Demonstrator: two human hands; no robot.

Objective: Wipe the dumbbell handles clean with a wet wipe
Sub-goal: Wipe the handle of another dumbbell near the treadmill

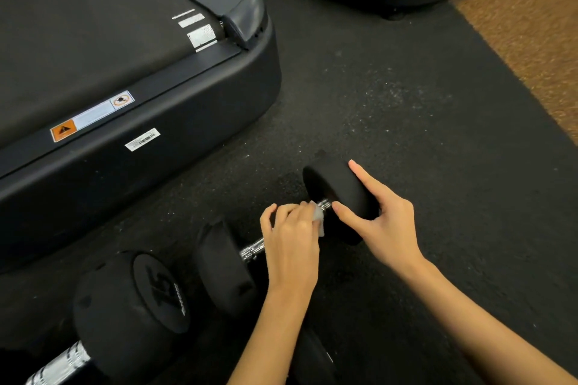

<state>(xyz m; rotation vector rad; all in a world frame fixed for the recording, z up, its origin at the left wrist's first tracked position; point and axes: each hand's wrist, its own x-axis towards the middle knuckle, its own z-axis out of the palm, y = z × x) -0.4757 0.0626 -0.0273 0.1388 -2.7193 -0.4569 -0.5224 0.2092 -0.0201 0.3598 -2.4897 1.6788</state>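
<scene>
The left hand point(289, 237), nearest the camera with its forearm rising from the bottom edge, has its grip curled around a white wet wipe point(318, 218), pinching it against the chrome handle point(323, 205) of a black dumbbell point(341, 194). The right hand point(383, 217) has its grip clamped on the dumbbell's far head point(331, 184), thumb on the side facing the handle and index finger stretched over the top. The dumbbell lies on the dark rubber floor point(406, 103); its near head point(223, 266) sits left of the left wrist, with bare chrome showing between. Just beside that head lies a second dumbbell point(131, 312), marked 15 on its end face. A black treadmill point(140, 103) with warning stickers fills the upper left. A tan carpet point(538, 25) borders the floor at upper right.
</scene>
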